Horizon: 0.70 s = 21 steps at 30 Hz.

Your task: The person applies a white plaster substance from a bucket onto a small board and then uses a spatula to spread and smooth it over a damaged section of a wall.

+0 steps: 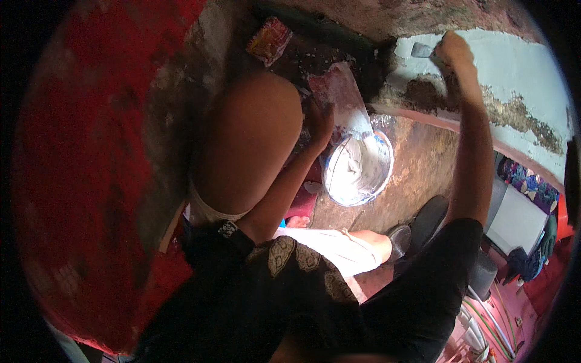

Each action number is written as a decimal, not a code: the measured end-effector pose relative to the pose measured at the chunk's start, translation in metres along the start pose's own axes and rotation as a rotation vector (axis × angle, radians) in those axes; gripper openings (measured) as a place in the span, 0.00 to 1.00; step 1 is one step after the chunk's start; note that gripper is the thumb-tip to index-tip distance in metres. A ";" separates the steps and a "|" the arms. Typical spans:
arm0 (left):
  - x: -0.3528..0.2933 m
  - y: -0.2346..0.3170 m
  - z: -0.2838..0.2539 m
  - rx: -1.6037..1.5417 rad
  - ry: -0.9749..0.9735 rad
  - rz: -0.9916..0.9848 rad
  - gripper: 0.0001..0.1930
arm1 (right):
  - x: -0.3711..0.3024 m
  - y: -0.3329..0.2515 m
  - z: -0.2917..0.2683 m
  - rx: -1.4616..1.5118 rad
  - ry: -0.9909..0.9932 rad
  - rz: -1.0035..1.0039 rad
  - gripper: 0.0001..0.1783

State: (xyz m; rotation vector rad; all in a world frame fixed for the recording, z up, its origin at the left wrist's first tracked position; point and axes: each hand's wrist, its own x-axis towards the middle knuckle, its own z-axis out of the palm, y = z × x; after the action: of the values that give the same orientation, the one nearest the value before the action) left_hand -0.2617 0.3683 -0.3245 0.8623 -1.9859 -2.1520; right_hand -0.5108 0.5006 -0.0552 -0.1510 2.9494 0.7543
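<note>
My right hand is closed around a small putty knife, its grey blade against the wall. Wet white plaster covers much of that wall strip, with rough brown patches showing below. My left hand, in shadow beside my bent knee, grips the edge of a flat, pinkish, white-smeared board. The board's lower end reaches the rim of a bucket. Thick white paste fills the bucket, swirled on top.
A crumpled red and yellow packet lies at the far left corner. Red-painted wall rises on the left. At right are a pale flat panel, dark cloth and several cables. The worn brown floor surrounds the bucket.
</note>
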 end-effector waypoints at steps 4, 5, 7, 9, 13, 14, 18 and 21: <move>0.006 0.002 -0.007 -0.053 -0.010 -0.009 0.34 | -0.027 0.017 -0.049 0.063 0.105 -0.103 0.16; 0.010 0.002 -0.009 -0.056 0.007 -0.012 0.34 | -0.045 0.019 -0.058 0.082 0.077 -0.121 0.17; 0.019 0.004 -0.016 -0.058 0.032 -0.081 0.34 | -0.099 0.015 -0.061 0.209 0.186 -0.259 0.17; 0.031 0.010 -0.022 -0.125 0.087 0.010 0.34 | -0.158 -0.005 -0.048 0.196 0.129 -0.182 0.15; 0.032 0.024 -0.042 -0.137 0.029 0.197 0.33 | -0.280 -0.032 -0.001 0.571 -0.145 0.003 0.09; 0.033 0.027 -0.043 -0.043 0.055 0.077 0.31 | -0.301 -0.035 0.016 0.569 -0.289 0.109 0.10; 0.049 0.025 -0.040 -0.293 -0.027 -0.444 0.24 | -0.366 -0.040 0.099 0.456 -0.394 0.116 0.13; 0.050 0.012 -0.042 -0.730 -0.322 -0.761 0.19 | -0.392 -0.042 0.155 0.417 -0.275 0.099 0.15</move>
State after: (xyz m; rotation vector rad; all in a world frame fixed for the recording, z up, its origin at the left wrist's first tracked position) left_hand -0.2887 0.3078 -0.3299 1.2916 -0.7856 -3.2469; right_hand -0.1075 0.5674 -0.1655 0.1216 2.7844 0.1383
